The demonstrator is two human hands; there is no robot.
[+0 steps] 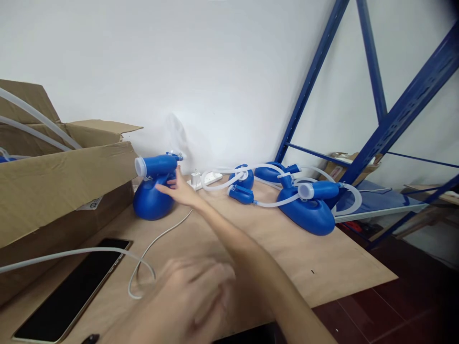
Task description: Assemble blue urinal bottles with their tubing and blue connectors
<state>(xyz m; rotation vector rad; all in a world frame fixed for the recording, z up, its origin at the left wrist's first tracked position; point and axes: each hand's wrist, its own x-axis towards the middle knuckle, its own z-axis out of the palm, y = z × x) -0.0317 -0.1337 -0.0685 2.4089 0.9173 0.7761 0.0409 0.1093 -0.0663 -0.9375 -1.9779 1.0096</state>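
My right hand reaches across to a blue plastic urinal bottle beside the cardboard box. Its fingers are spread at the bottle's right side, with the thumb in front, and appear to touch it. On top of that bottle is a blue cylindrical funnel piece with a clear end cap. My left hand is low in the foreground, smeared by motion. The fingers look bent, but whether they hold anything is unclear. A white tube comes in from the left edge and ends close to this hand.
An open cardboard box with tubes in it stands at left. Before it lies a large dark-screened phone. More blue bottles with coiled tubes sit at the back right. A power strip is by the wall; a blue metal rack rises at right.
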